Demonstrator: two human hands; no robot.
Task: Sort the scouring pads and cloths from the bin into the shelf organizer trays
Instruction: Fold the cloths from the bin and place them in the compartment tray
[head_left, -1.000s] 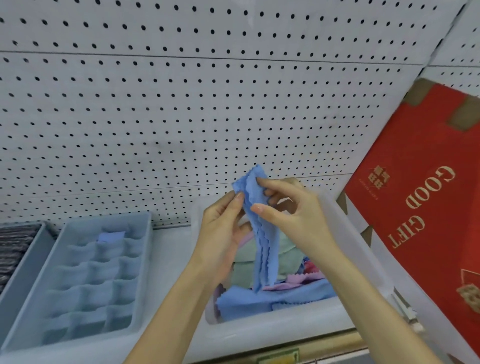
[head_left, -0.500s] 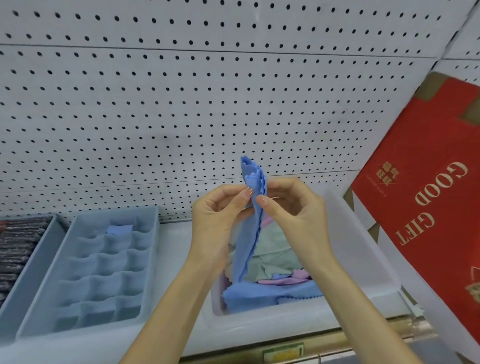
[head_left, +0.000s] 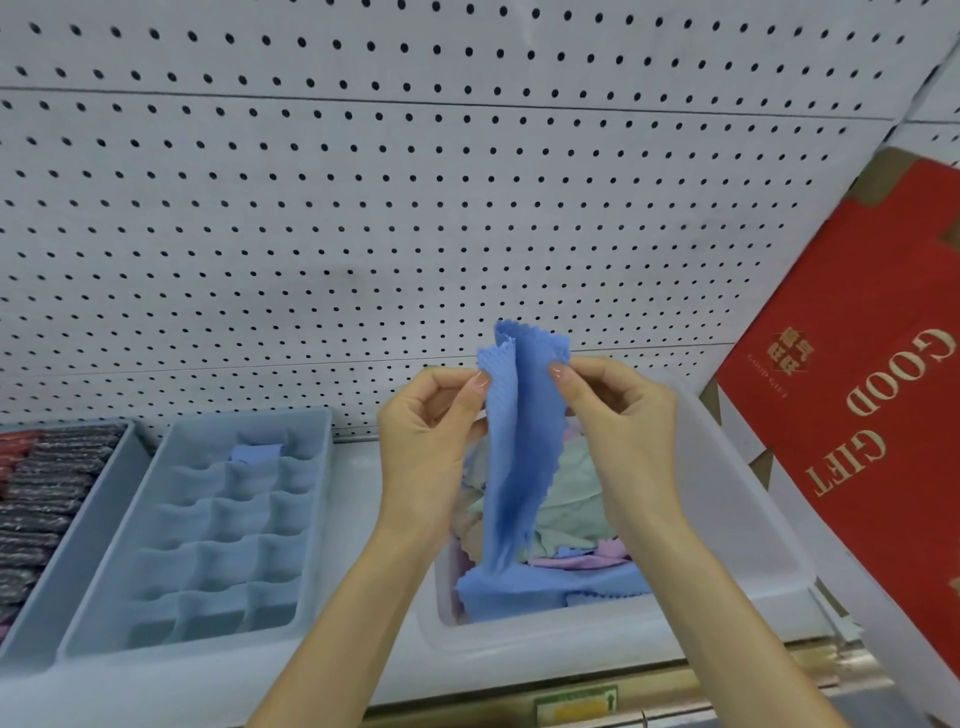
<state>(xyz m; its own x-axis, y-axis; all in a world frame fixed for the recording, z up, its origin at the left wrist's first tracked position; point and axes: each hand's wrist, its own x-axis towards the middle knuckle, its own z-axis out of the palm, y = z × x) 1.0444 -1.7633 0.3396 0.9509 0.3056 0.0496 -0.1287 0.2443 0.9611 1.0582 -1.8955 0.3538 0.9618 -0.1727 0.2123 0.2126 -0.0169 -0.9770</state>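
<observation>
Bright, even, cool light fills the scene, leaving only faint shadows in the folds of the blue cloth. The seams of the pegboard bow from wide-angle distortion, the whole picture is slightly soft, and the shelf label at the bottom edge is blurred.

blue cloth, red box, grey tray

The dark pads run off the left edge. The red box runs off the right edge. The shelf label is too blurry to read.
</observation>
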